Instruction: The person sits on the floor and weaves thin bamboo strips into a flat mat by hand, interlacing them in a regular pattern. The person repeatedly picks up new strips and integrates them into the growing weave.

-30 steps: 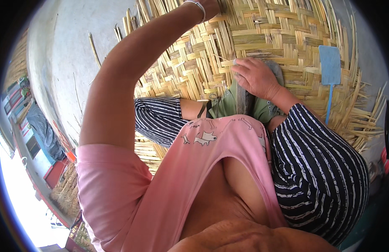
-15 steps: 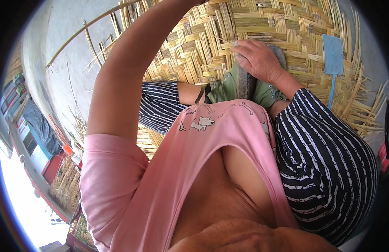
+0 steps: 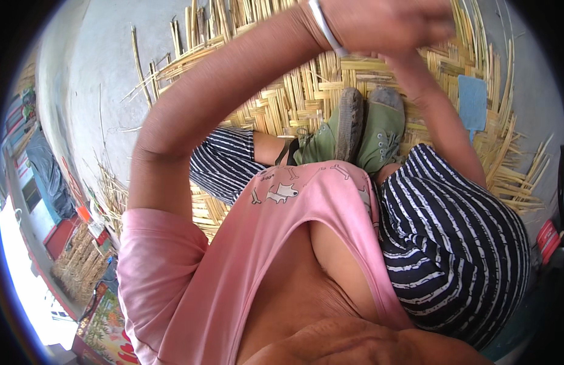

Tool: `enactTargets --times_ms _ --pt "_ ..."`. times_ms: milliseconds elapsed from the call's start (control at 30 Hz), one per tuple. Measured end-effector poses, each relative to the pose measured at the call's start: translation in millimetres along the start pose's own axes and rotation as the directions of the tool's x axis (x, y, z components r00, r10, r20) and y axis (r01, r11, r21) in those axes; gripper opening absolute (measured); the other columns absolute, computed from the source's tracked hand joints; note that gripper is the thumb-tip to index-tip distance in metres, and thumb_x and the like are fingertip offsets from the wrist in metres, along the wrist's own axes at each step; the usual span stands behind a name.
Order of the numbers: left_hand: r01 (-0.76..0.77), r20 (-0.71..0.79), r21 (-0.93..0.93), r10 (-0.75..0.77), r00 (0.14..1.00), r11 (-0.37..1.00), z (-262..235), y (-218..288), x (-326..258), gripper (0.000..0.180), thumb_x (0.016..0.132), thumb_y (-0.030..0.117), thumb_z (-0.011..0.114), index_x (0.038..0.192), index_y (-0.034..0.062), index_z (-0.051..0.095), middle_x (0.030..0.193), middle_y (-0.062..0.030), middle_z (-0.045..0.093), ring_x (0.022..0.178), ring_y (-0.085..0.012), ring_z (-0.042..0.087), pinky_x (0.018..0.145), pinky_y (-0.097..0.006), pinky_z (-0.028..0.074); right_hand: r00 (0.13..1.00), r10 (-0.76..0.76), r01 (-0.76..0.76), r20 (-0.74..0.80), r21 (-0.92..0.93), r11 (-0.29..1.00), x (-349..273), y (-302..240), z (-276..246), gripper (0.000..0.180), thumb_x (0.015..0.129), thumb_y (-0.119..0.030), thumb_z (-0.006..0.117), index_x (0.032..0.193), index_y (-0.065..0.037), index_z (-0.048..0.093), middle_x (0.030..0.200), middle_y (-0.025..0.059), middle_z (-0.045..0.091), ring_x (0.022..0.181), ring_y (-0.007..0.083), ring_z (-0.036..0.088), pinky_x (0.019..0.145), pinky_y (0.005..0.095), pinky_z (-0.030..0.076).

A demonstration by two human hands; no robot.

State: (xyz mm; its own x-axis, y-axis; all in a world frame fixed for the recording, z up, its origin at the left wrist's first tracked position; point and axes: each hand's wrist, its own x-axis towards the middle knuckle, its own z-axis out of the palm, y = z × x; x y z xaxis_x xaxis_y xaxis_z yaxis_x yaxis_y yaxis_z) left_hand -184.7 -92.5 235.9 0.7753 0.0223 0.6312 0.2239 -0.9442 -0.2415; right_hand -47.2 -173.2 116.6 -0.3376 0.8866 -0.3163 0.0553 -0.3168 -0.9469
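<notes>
My left hand [image 3: 391, 25], with a white band [image 3: 326, 27] at its wrist, is raised over the far part of a woven straw mat [image 3: 294, 103]. Motion smears its fingers, so what they hold, if anything, does not show. My right hand [image 3: 406, 64] reaches up from the right and lies mostly hidden behind the left one, its fingers out of sight. Just nearer than both hands, my green shoes [image 3: 379, 131] rest on the mat. The mat's loose straw ends [image 3: 157, 79] stick out at the upper left.
A blue fly swatter [image 3: 472, 100] lies on the mat's right side. Grey floor [image 3: 102, 67] borders the mat at the left. Bundled straw [image 3: 81, 261] and a dark plastic sheet [image 3: 48, 167] are farther left. A red object [image 3: 546, 241] sits at the right edge.
My left arm has swung right, bringing its hand into view. My right hand has left the shoes and moved up behind it. A long thin stick at upper left is gone from its place.
</notes>
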Motion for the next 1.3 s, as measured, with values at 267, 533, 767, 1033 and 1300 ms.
enactTargets --times_ms 267,533,767,1033,1300 --pt "0.746 -0.076 -0.573 -0.928 0.365 0.34 -45.3 61.7 -35.3 0.013 0.09 -0.001 0.073 0.101 0.0044 0.068 0.092 -0.0039 0.072 0.074 -0.0156 0.069 0.064 -0.026 0.056 0.968 -0.244 0.062 0.062 0.879 0.472 1.1 -101.3 -24.5 0.02 0.101 -0.015 0.059 0.116 -0.003 0.065 0.118 0.0115 0.069 0.111 0.0246 0.067 0.093 0.0436 0.058" --pt "0.606 0.56 -0.469 -0.747 -0.359 -0.643 -60.3 112.7 -109.5 0.02 0.096 0.011 0.075 0.108 -0.0039 0.069 0.087 -0.0051 0.072 0.069 -0.0096 0.065 0.063 -0.023 0.055 0.99 -0.061 0.002 0.129 0.413 0.911 20.8 -29.9 -4.4 0.026 0.102 -0.024 0.066 0.118 -0.003 0.068 0.109 0.0072 0.074 0.105 0.0161 0.071 0.094 0.0293 0.057" --pt "0.798 0.593 -0.154 -0.701 -0.397 -0.583 -42.1 120.9 -130.7 0.027 0.095 0.025 0.077 0.087 -0.0009 0.075 0.068 -0.0025 0.068 0.057 -0.0083 0.063 0.053 -0.026 0.052 0.999 -0.02 0.016 0.031 0.123 0.992 18.5 -13.2 23.2 0.024 0.102 -0.021 0.067 0.115 -0.001 0.066 0.101 0.0075 0.073 0.088 0.0133 0.072 0.077 0.025 0.059" --pt "0.767 0.709 -0.211 -0.635 -0.306 -0.605 -37.3 136.0 -135.6 0.022 0.098 0.018 0.072 0.1 -0.0036 0.075 0.076 -0.0061 0.072 0.063 -0.0112 0.068 0.059 -0.027 0.056 0.989 0.117 -0.14 0.093 0.304 0.942 30.4 0.5 -0.5 0.019 0.1 -0.02 0.069 0.112 -0.004 0.067 0.101 0.0056 0.073 0.094 0.0126 0.071 0.083 0.0265 0.058" --pt "0.719 0.817 -0.144 -0.492 -0.301 -0.679 -43.3 157.7 -151.5 0.016 0.1 0.013 0.068 0.104 -0.003 0.071 0.084 -0.0063 0.073 0.069 -0.0124 0.069 0.064 -0.028 0.057 0.998 0.017 -0.01 -0.06 0.124 0.992 45.9 4.6 -18.3 0.02 0.097 -0.019 0.074 0.113 -0.007 0.068 0.1 0.0021 0.074 0.089 0.0092 0.067 0.079 0.0249 0.057"
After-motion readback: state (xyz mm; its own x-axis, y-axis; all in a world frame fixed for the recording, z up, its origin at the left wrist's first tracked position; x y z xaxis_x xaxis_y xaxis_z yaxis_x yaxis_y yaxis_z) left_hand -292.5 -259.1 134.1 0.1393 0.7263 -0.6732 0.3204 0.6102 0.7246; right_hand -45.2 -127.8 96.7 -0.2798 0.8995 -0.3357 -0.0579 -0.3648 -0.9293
